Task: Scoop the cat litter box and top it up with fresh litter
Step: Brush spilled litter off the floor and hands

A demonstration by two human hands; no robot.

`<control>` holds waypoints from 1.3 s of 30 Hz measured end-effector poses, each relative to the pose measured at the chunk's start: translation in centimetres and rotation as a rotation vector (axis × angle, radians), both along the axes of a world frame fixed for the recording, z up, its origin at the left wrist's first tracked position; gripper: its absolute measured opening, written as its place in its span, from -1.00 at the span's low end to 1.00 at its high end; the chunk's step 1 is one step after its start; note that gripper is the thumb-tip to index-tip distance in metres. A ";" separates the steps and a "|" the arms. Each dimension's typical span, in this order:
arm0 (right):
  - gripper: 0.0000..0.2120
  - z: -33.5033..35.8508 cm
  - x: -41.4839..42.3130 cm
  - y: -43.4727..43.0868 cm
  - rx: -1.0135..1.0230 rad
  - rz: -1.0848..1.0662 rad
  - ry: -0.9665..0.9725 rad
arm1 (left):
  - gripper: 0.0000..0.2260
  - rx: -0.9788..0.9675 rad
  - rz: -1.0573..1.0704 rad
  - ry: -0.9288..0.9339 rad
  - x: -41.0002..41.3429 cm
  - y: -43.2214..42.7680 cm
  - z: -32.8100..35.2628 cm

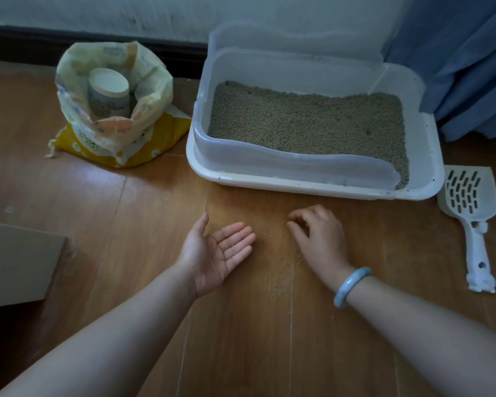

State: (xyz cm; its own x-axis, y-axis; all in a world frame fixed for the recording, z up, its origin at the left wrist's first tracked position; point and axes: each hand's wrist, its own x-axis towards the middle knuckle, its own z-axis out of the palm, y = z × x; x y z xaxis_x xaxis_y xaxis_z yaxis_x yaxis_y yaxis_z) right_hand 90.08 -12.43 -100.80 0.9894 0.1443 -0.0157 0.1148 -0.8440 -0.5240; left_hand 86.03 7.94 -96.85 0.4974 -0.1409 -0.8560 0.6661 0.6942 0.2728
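I see the left hand in the middle of the frame, lying flat with its palm up. A tiny grain or two sits on its fingers. The right hand is just beside it, palm down, with its fingers bent and the tips on the wood floor. I cannot tell if it pinches a grain. Little spilled grains lie on the floor between the two hands. A pale blue bracelet is on the right wrist.

The white litter box sits at the upper right, near the hands, with gray-brown litter inside. The white scoop lies on the floor just beside the box, at the right edge. The yellow litter bag stands open at the upper left, with a cup inside it. A blue curtain hangs at the upper right.
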 end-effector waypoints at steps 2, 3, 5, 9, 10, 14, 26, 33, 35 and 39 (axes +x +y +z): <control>-0.89 -0.3 0.8 -0.8 -0.058 0.018 0.031 | -0.39 -0.002 0.005 0.003 0.0 0.1 0.0; -0.88 -0.4 0.9 -0.8 -0.080 0.043 0.033 | -0.39 -0.002 0.004 0.004 0.0 0.1 0.1; -0.88 -0.6 1.0 -0.5 -0.114 0.087 0.011 | -0.39 0.003 -0.001 0.004 0.0 0.1 0.2; -0.95 -0.7 0.9 0.4 -0.143 0.150 -0.081 | -0.38 0.008 -0.005 0.002 0.1 -0.1 0.2; -0.95 -0.7 0.9 0.5 -0.162 0.168 -0.104 | -0.39 0.007 -0.006 -0.001 0.1 -0.1 0.2; -0.90 -1.1 1.0 0.2 -0.279 0.223 -0.156 | -0.39 0.004 -0.004 -0.004 0.0 0.1 0.2; -0.81 3.0 -3.1 5.4 0.145 0.454 -0.089 | -0.32 -0.057 -0.075 -0.036 -0.1 -0.6 0.6; -0.87 1.4 -1.2 -0.1 0.021 0.271 -0.026 | -0.34 0.002 -0.066 -0.050 0.1 -0.2 0.7; -0.92 1.0 -0.8 -1.9 -0.092 0.280 0.011 | -0.34 0.017 -0.060 -0.050 0.0 0.0 0.8; -0.88 0.8 -1.0 -2.2 -0.155 0.356 -0.017 | -0.35 0.034 -0.037 -0.041 -0.1 0.1 0.8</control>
